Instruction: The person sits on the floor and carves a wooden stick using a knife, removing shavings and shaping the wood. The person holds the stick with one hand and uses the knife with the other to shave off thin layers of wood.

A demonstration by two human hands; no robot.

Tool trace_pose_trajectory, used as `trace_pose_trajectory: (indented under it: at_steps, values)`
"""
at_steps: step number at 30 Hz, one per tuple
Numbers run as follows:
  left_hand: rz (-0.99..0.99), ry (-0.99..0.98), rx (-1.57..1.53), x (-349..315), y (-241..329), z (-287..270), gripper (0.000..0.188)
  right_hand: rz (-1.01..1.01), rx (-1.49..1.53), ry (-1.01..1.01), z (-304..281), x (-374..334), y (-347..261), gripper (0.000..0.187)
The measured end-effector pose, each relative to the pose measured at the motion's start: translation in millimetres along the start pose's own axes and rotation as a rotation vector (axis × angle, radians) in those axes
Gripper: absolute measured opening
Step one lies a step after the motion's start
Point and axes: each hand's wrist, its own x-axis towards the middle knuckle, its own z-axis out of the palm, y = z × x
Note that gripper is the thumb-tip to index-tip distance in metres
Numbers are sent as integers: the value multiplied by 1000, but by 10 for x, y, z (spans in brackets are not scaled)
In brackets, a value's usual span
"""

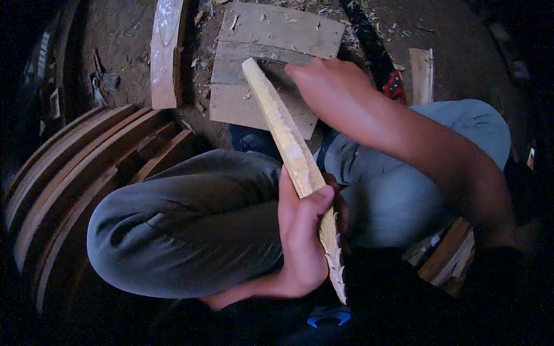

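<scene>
My left hand is wrapped round a pale, rough-hewn wooden stick, its thumb lying across the top face. The stick slants from near my body up to the far left, with ragged splinters along its near end. Beyond it, my right hand is closed in a fist just right of the stick's far end and apart from it. A dark, thin curved shape shows beside that fist, perhaps a blade, but its grip is hidden. Under both lies a board of worn planks on the ground.
Several long timber strips are stacked at the left. An upright plank stands beyond them. At right are a red patterned object and a short board. Wood pieces lie by my right side. Shavings litter the dirt floor.
</scene>
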Motion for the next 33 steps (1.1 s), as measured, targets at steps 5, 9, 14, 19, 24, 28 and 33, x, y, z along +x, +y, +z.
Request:
trace_pose_trajectory:
  at_steps: [5,9,14,19,24,28,33]
  values:
    - [75,-122,-29,59,-83,-171,34,-130,-68,-7,-203,-26,-56,17]
    - [-20,-154,112,24,-38,-113,36,-69,-66,-93,-657,-415,-117,16]
    - [-36,-259,76,-47,18,-82,40,-53,-100,-64,-676,-477,-136,19]
    - [-1,-64,-2,6,47,64,48,-64,-105,-100,-674,-429,-188,22]
    - [6,-78,-109,-5,-5,85,50,-55,-137,-79,-574,-477,-192,29]
    - [-88,211,-17,-10,93,315,49,46,-153,-180,-813,-365,-451,31]
    - [19,-172,13,40,-51,-114,47,-7,-204,-78,-558,-426,-270,30]
